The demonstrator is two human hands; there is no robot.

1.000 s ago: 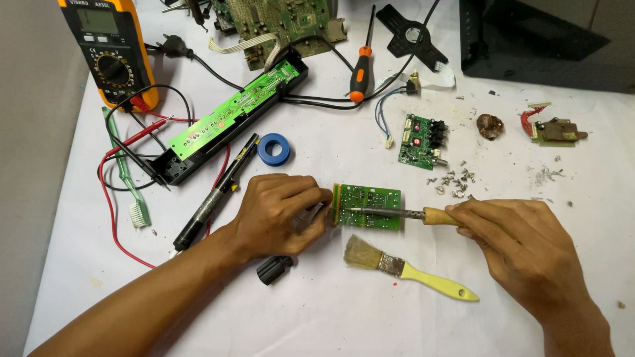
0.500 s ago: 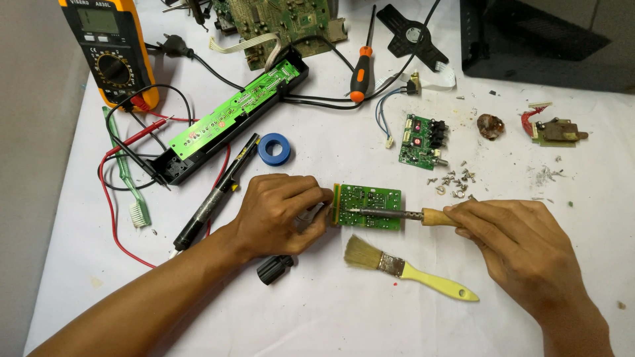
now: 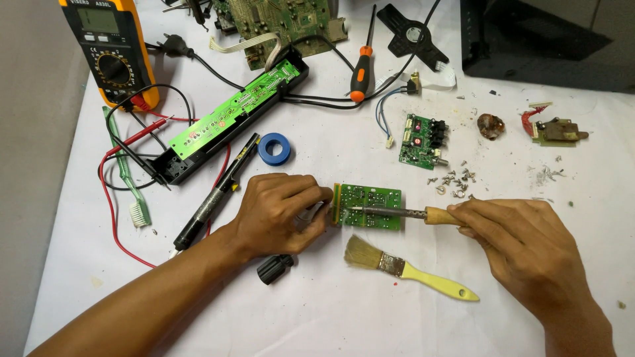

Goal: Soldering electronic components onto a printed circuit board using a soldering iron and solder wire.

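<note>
Head view shows the left hand curled shut at the left edge of a small green board, fingers pinching that edge and steadying it on the white counter. The right hand is closed around the wooden handle of a soldering iron, whose metal shaft lies across the board with the tip resting near its left side, at about 9 o'clock of the board's middle. The board sits near the centre of the counter, just above a yellow-handled brush at its 6 o'clock. Judging by this, work on the board is under way: the tip is on a joint, and the board lies loose, apart from any casing. A second small board lies at 1 o'clock beside scattered screws, a blue tape roll at 11 o'clock, a multimeter far off at 10 o'clock. Whether solder has flowed cannot be told.
</note>
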